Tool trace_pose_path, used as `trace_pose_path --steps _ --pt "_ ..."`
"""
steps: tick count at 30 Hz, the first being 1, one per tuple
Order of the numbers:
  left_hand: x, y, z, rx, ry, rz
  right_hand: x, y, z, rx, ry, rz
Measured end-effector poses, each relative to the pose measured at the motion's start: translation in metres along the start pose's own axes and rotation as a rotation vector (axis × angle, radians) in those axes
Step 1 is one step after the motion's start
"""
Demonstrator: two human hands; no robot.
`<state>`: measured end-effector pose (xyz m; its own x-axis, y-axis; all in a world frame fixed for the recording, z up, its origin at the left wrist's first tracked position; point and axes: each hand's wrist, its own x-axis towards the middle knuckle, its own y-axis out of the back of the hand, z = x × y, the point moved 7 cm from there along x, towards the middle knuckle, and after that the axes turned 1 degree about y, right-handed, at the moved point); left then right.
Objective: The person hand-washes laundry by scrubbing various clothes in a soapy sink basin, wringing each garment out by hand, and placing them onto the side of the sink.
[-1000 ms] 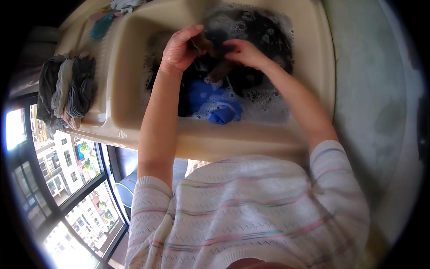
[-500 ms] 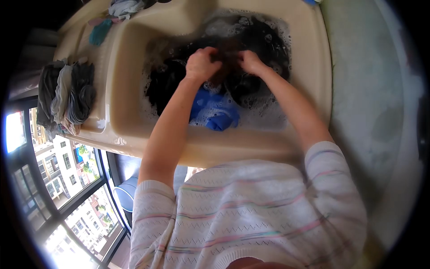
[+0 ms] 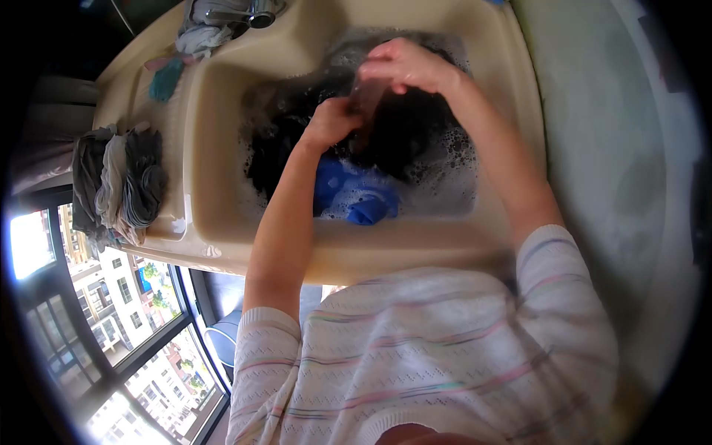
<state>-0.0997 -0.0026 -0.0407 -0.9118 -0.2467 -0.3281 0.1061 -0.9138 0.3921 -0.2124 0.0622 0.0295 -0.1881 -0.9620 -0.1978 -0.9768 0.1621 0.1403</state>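
Observation:
A beige sink holds soapy water with dark clothes and a blue cloth near its front side. Between my hands a thin brown cloth is stretched, blurred by motion. My left hand is closed round its lower end, above the dark clothes. Higher up and to the right, my right hand holds the upper end, its fingers bent over the cloth.
Folded grey and white clothes hang over the ledge at left. A teal cloth and grey cloths lie behind them, beside a metal faucet. A wall stands at right, windows at lower left.
My right hand has risen up and away from my left hand, drawing the brown cloth out between them. The view has shifted, so more of the faucet shows.

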Motion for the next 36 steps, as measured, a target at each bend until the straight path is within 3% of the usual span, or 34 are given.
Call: trace_pose_path --steps 2,5,10,11,13,14,16,17,19,21,23,26,27,29,30,31,33,34,35,36 --pt "-0.002 -0.007 -0.004 -0.315 0.035 -0.151 -0.004 0.032 0.022 0.056 -0.118 0.119" --pt "-0.004 -0.032 0.004 -0.453 0.086 -0.205 -0.006 0.021 0.038 0.182 -0.211 0.054" --pt "0.007 -0.02 -0.005 0.072 0.096 0.085 -0.008 0.049 0.016 -0.006 -0.082 0.191" --pt "0.007 -0.008 -0.006 0.136 0.035 0.195 -0.008 0.066 0.031 -0.162 -0.194 0.2" --pt "0.003 0.003 0.0 0.301 0.075 0.267 -0.003 0.085 0.064 -0.928 0.036 0.321" --pt "0.007 -0.001 -0.003 0.356 0.044 0.267 -0.016 0.061 0.047 -1.04 -0.098 0.281" --pt "0.013 -0.013 -0.015 0.462 -0.008 0.27 -0.013 -0.005 0.051 -0.84 0.016 0.051" --pt "0.012 -0.015 -0.012 0.451 -0.048 0.257 -0.006 -0.035 0.06 -0.766 0.335 -0.022" --pt "0.01 -0.013 -0.006 0.436 -0.131 0.232 0.002 -0.041 0.107 -0.753 0.098 0.099" --pt "0.011 -0.001 -0.018 0.262 -0.041 0.257 -0.004 -0.016 0.118 -0.702 -0.016 0.154" --pt "0.008 0.001 -0.027 0.007 0.074 0.246 -0.021 0.014 0.147 -0.053 -0.39 0.246" --pt "0.003 -0.011 -0.011 -0.424 0.192 0.098 -0.038 0.043 0.188 -0.024 -0.467 0.53" --pt "0.001 -0.019 -0.013 -0.511 0.251 0.035 -0.033 0.053 0.191 -0.603 -0.463 0.559" --pt "0.0 -0.039 -0.015 -0.675 0.373 -0.107 -0.028 0.034 0.133 -0.739 -0.528 0.498" --pt "0.0 -0.047 -0.018 -0.705 0.428 -0.141 -0.013 0.02 0.117 -0.936 -0.33 0.348" --pt "-0.001 -0.049 -0.015 -0.82 0.451 -0.122 -0.007 0.002 0.089 -0.957 -0.131 0.377" --pt "-0.006 -0.047 -0.007 -1.043 0.497 -0.079 -0.013 -0.048 0.026 -0.736 -0.008 0.217" --pt "0.004 -0.048 -0.022 -1.335 0.463 -0.011 -0.014 -0.071 0.014 -0.643 0.03 0.149" --pt "0.009 -0.044 -0.021 -1.516 0.372 -0.141 -0.018 -0.091 0.003 -0.769 0.2 0.123" --pt "0.01 -0.037 -0.04 -1.382 0.476 -0.078 -0.023 -0.108 0.0 -0.636 0.24 0.083"
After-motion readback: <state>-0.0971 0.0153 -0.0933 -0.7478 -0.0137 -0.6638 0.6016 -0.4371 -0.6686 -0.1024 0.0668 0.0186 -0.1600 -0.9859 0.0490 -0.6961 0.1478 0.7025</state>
